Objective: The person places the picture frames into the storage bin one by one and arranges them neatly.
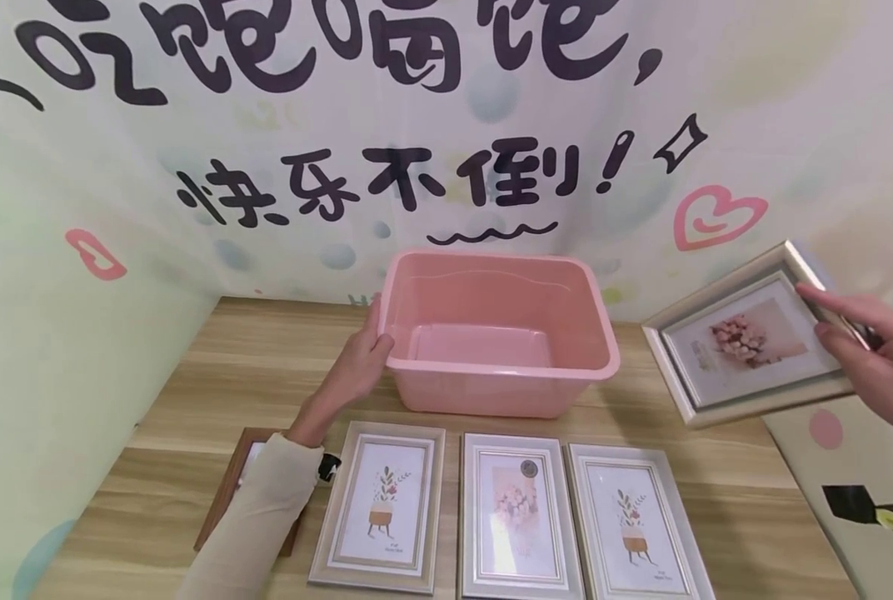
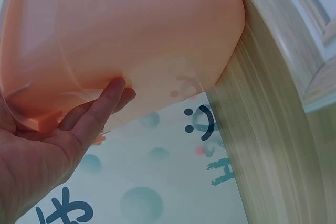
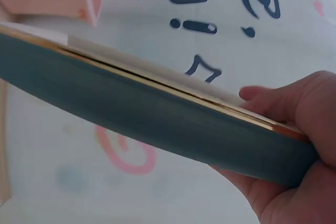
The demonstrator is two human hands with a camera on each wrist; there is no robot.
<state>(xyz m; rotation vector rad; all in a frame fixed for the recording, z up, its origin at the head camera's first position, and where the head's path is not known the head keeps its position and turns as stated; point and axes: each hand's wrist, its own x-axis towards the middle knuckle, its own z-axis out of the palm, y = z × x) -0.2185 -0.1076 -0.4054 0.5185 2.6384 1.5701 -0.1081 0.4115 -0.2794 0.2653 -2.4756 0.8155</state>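
A pink plastic basin [image 1: 491, 392] stands at the back of the wooden table, its inside bare. My left hand [image 1: 360, 354] grips its left rim; in the left wrist view the fingers [image 2: 97, 114] lie against the outer wall. Up at the right, my right hand [image 1: 877, 354] holds a silver picture frame [image 1: 746, 342] by its right edge, tilted, with a pink flower print facing up. The right wrist view shows the frame's dark back [image 3: 157, 114] and edge between thumb and fingers.
Along the front lie a champagne frame [image 1: 394, 500], a silver frame with pink flowers [image 1: 510, 508] and another silver frame [image 1: 630, 517]. A brown frame [image 1: 225, 492] is partly hidden under my left sleeve. A printed wall cloth [image 1: 326, 225] hangs directly behind the basin.
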